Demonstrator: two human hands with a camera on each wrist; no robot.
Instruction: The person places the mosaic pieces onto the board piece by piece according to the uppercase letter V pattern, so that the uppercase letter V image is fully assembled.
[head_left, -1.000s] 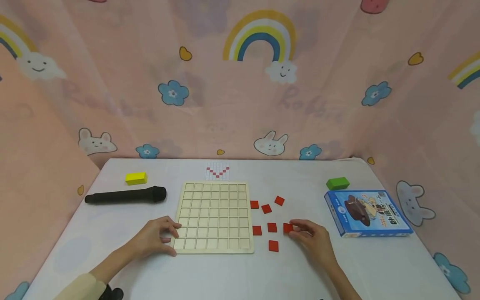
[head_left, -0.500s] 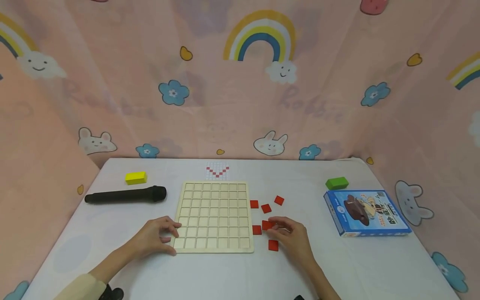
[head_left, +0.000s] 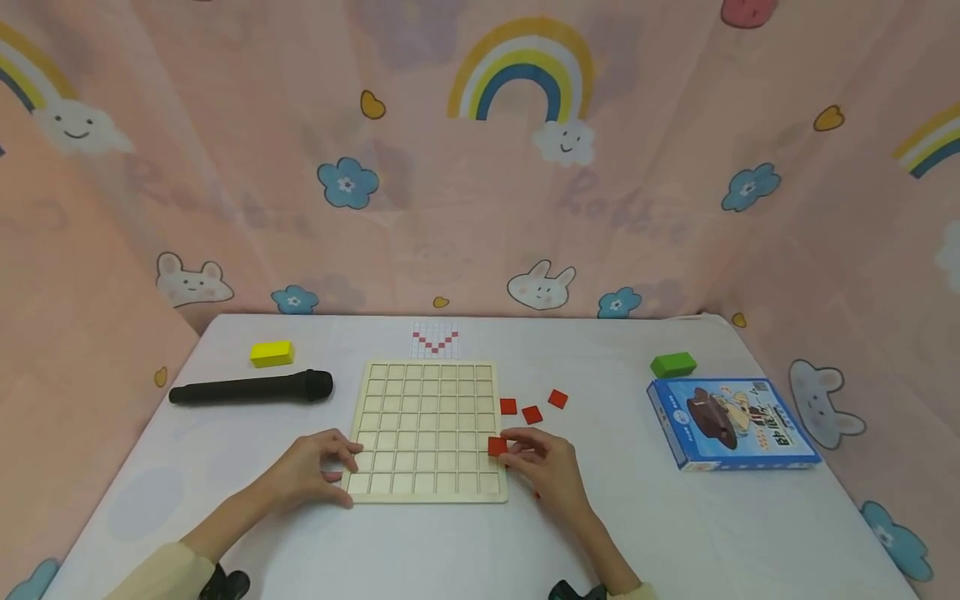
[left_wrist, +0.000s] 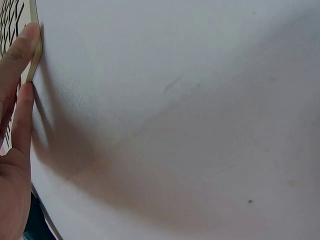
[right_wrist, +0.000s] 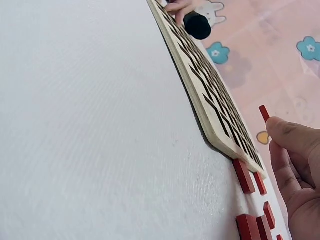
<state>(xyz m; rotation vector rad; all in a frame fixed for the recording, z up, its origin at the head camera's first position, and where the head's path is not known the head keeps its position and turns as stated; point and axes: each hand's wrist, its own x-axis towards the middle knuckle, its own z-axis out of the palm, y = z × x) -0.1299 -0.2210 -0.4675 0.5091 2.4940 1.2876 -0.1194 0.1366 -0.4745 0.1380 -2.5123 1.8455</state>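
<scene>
A pale wooden grid board (head_left: 427,502) lies flat with its squares bare of tiles. My left hand (head_left: 311,468) holds its near left corner, thumb at the front and fingers on the left rim; in the left wrist view the fingertips (left_wrist: 29,35) meet the board's edge (left_wrist: 34,70). Between thumb and fingers, my right hand (head_left: 551,475) pinches a small red square tile (head_left: 497,447) over the board's right rim. From the right wrist view, this tile (right_wrist: 264,114) appears raised above the board (right_wrist: 215,135). Loose red tiles (head_left: 532,414) lie right of the board; some are hidden behind the right hand.
A pattern card (head_left: 435,340) with a red V lies behind the board. On the left are a black microphone (head_left: 251,388) and a yellow block (head_left: 272,354). A blue box (head_left: 738,425) and a green block (head_left: 673,365) sit on the right.
My right hand has carried the red tile leftward from the table on the right, past the other tiles, to over the board's right rim. The left hand has stayed in place.
</scene>
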